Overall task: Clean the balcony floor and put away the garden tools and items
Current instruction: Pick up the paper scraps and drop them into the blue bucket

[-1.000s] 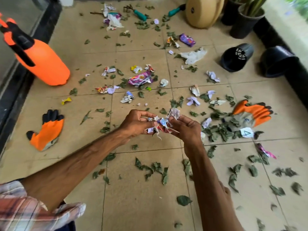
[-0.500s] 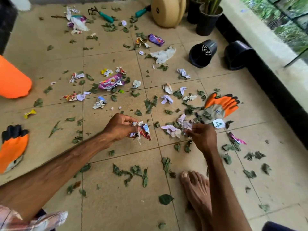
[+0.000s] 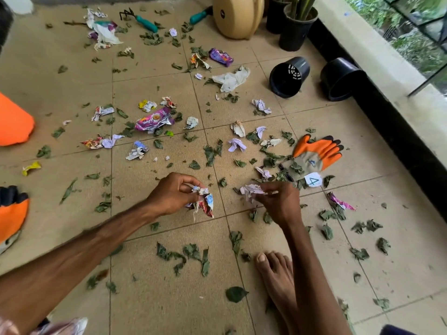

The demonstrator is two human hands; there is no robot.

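Head: left hand holds crumpled colourful scraps, right hand lilac scrap.

Saw beige tiled floor littered: green leaves, paper scraps, purple wrapper mid-floor. Noted orange glove toward right edge, tipped black pot near far right corner, teal hand rake at far edge, bare foot on near tiles.

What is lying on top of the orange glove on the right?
Green leaves lie over the cuff of the orange glove; a white tag marked 4 sits at its cuff edge. Anything beneath the glove is hidden.
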